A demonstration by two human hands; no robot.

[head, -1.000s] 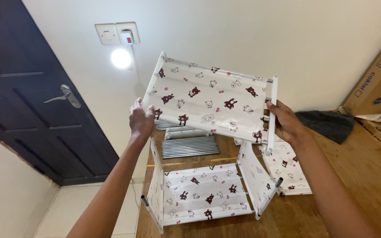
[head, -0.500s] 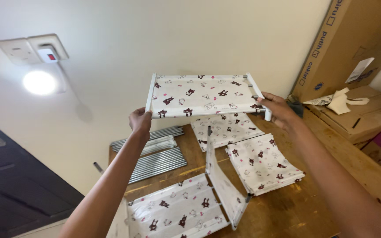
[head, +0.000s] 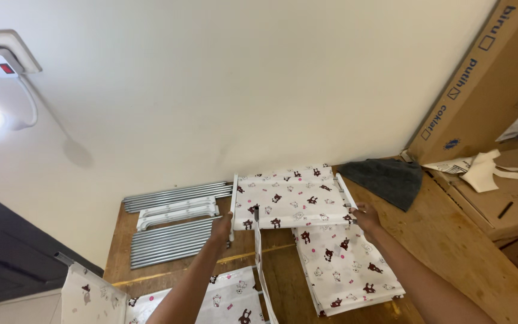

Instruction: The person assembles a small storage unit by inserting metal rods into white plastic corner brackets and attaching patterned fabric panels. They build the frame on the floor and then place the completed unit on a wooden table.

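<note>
— So, what are we holding here?

— We are holding a fabric shelf panel (head: 288, 197), white cloth printed with small dark brown bears and pink dots, stretched between white rods at its left and right edges. It is lying nearly flat, low over the wooden floor (head: 451, 252), close to the cream wall (head: 241, 96).

— And how are our hands sitting on it?

— Our left hand (head: 222, 228) is closing around the left rod near its lower end. Our right hand (head: 365, 217) is gripping the right rod at its near corner, fingers curled over it.

— What is crowding us along the edges?

— Just below the panel, a second printed panel (head: 346, 267) is lying flat on the floor, its top tucked under ours. To the left, grey metal tubes (head: 172, 239) and white plastic frame pieces (head: 177, 213) are lying in rows just beside our left hand. Near the bottom edge, part of a standing rack (head: 211, 300) in the same cloth is showing.

— And on the right?

— A dark grey cloth (head: 385, 179) is lying near the far right corner, with cardboard boxes (head: 493, 120) beyond it. Bare floor is lying open between our right arm and those boxes.
</note>
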